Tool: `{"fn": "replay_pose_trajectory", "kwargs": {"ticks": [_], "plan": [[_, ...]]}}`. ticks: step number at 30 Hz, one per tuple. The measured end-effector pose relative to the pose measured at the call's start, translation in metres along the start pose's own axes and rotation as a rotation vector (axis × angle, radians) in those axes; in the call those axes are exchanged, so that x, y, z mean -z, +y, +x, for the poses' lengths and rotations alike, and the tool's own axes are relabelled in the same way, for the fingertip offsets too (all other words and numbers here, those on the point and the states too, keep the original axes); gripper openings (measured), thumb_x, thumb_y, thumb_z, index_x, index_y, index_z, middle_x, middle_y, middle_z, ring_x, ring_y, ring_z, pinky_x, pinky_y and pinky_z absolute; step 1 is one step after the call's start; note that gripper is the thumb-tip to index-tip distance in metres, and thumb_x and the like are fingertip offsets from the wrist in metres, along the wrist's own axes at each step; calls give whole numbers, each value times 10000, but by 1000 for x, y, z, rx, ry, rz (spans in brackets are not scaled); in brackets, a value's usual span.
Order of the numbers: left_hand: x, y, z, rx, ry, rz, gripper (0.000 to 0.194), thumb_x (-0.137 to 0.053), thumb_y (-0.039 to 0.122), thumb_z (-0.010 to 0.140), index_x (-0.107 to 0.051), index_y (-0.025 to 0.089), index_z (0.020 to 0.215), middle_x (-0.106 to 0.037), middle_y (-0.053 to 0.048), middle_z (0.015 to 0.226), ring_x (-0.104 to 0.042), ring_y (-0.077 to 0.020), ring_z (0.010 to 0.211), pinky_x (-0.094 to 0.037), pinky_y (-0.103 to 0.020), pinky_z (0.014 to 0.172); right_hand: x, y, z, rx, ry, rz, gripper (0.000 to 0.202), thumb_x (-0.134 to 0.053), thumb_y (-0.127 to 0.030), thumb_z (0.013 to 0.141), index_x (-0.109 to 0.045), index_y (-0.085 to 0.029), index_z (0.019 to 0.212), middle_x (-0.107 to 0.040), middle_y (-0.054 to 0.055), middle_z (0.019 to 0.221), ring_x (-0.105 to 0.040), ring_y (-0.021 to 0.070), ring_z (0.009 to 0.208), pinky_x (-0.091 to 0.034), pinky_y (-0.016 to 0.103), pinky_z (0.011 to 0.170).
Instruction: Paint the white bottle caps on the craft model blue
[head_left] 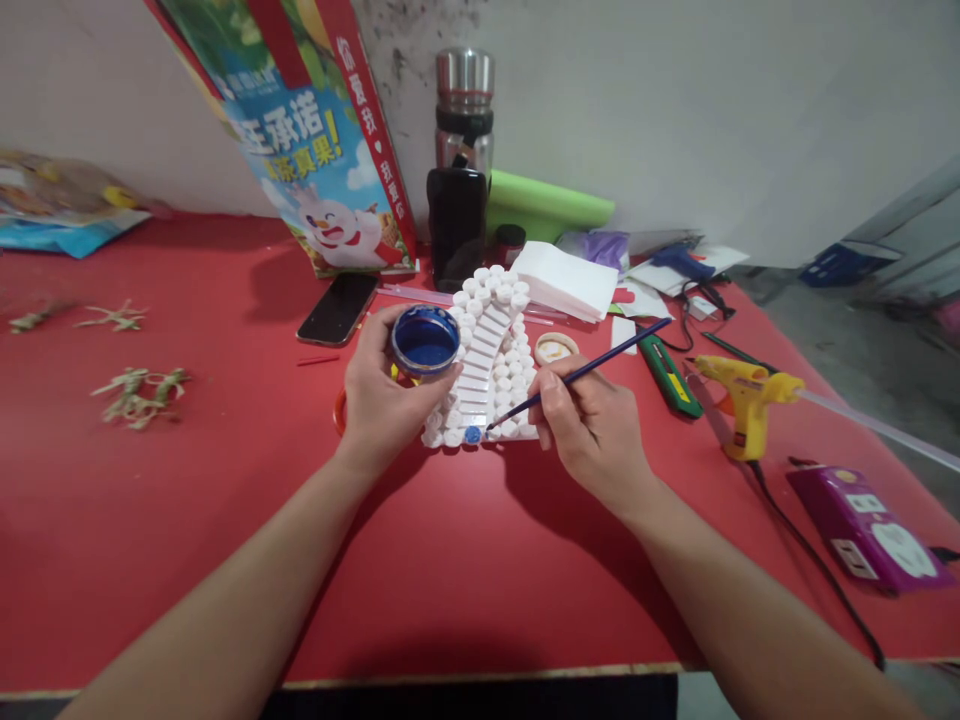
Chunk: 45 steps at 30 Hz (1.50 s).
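My left hand (382, 390) is wrapped round an uncapped jar of blue paint (426, 342), held over the left side of a white model (480, 375). Rounded white pieces border the model's curved strip of steps, and one piece at its front edge is blue (472, 435). Between the fingers of my right hand (589, 420) is a thin paintbrush (574, 375). Its tip points down at the front edge, just right of the blue piece; whether it touches I cannot tell. A pale round lid (556, 348) lies beside the model.
Behind the model stand a dark bottle (457, 225), a steel flask (465, 85) and a printed bag (322, 150). A phone (337, 308) lies left. At right are a green cutter (670, 372), yellow glue gun (742, 395), its cord and a purple box (866, 525). Dried twigs (141, 397) lie far left.
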<state>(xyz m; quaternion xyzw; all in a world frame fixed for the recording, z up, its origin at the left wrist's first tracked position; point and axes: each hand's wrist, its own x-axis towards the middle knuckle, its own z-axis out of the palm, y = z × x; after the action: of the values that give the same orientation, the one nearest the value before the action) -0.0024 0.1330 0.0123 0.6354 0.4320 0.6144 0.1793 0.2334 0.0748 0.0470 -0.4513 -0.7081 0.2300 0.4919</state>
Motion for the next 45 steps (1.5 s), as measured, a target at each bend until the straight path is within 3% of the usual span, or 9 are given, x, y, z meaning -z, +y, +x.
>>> {"fn": "replay_pose_trajectory", "kwargs": {"ticks": [7,11,17,37,45], "plan": [[0,1,1,-1,2,10,650,-1042,432,803,-697,283,1333,-800,-72,1275,-798,-312,1197,-672,-512,1124,0,1,0,-24,-8,-11,371,-524,-506,1207,-648,-263,954,-637,-28,641,-659,171,613,-500,323,606],[0,0,0,3,-7,11,642,-1038,412,809,-702,278,1339,-798,-76,1292,-793,-314,1213,-665,-513,1136,1,1,0,-12,-4,-1,342,-535,-468,1207,-647,-258,962,-653,-25,664,-651,161,602,-494,314,601],[0,-1,0,-4,2,12,652,-1036,402,792,-697,269,1334,-794,-70,1277,-793,-307,1204,-662,-491,1135,-1,1,1,-28,-5,10,390,-532,-530,1206,-645,-254,955,-654,-15,688,-639,153,596,-474,296,568],[-1,0,0,4,-6,25,643,-1017,378,795,-690,269,1337,-794,-70,1292,-793,-314,1223,-672,-496,1131,0,2,1,-36,-13,9,373,-530,-517,1205,-645,-255,966,-657,-16,690,-656,163,608,-479,309,580],[-1,0,0,-23,2,-7,616,-1002,322,792,-704,258,1327,-797,-60,1271,-798,-293,1184,-671,-461,1103,1,3,3,-28,-11,8,311,-553,-435,1193,-636,-249,958,-653,-27,684,-634,149,587,-461,297,587]]}}
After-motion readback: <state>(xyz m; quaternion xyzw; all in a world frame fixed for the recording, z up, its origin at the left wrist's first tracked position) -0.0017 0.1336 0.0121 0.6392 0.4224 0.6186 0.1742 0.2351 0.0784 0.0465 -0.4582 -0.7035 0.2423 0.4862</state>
